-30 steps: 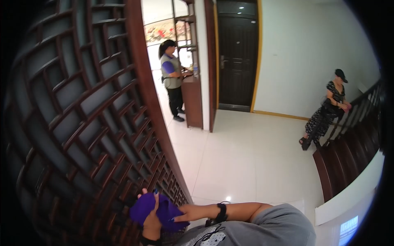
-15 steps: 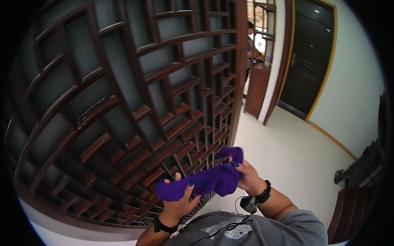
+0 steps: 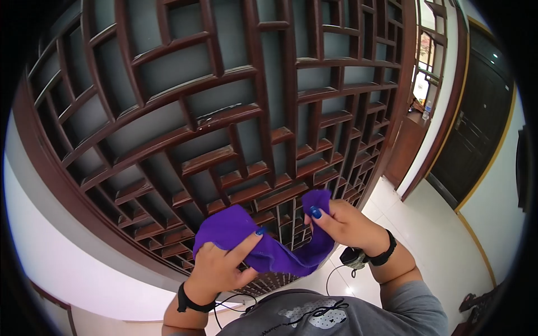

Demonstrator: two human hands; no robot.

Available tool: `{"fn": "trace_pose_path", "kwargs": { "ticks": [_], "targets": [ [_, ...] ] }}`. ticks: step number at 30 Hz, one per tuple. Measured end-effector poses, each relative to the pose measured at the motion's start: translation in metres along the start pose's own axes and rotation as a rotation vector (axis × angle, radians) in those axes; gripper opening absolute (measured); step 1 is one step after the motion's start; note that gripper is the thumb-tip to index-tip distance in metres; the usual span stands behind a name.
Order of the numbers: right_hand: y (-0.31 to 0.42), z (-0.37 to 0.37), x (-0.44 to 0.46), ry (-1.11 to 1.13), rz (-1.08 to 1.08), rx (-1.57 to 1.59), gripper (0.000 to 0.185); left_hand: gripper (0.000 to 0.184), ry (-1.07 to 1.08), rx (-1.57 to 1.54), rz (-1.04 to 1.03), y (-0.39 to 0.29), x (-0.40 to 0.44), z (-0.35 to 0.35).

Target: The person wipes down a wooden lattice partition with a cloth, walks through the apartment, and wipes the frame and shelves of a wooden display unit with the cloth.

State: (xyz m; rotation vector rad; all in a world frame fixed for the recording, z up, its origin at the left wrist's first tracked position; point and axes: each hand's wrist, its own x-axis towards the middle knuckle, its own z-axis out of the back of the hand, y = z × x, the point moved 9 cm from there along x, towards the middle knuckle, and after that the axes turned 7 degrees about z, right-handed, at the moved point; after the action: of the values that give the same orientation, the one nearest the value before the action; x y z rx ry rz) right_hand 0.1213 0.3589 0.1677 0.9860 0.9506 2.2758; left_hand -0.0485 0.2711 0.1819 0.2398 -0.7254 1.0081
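A purple cloth (image 3: 274,253) is stretched between both hands at the lower middle of the view, in front of a dark wooden lattice screen (image 3: 224,117). My left hand (image 3: 221,269) holds the cloth's broad left part, with the index finger lying over it and the thumb below. Its other fingers are partly hidden by the cloth. My right hand (image 3: 339,221) pinches the raised right end, thumb on top. Between them the cloth sags in a fold. Dust or pale marks show on some lattice bars.
At the right are a dark door (image 3: 473,120) in a yellow frame and a wooden cabinet (image 3: 404,147) bearing a bottle (image 3: 427,110). A white wall (image 3: 106,274) stands at lower left. Part of a person's foot (image 3: 466,302) shows at lower right.
The view has turned left toward the lattice, so the door has shifted right and the worker by the cabinet has left view. The hands have moved apart, spreading the cloth.
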Motion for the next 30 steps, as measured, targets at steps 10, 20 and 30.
{"fn": "trace_pose_path", "kwargs": {
  "ticks": [10,20,30],
  "targets": [
    [0.106,0.018,0.065,-0.029,0.387,-0.757,0.052,0.070,-0.374,0.076,0.095,0.013,0.041,0.096],
    [0.151,-0.024,0.108,0.012,0.547,-0.974,0.051,0.057,-0.186,0.179,0.023,-0.002,0.076,0.097],
    [0.185,-0.054,0.124,0.243,0.441,-0.783,0.040,0.062,-0.307,0.300,0.168,0.028,0.042,0.133]
  ]
}}
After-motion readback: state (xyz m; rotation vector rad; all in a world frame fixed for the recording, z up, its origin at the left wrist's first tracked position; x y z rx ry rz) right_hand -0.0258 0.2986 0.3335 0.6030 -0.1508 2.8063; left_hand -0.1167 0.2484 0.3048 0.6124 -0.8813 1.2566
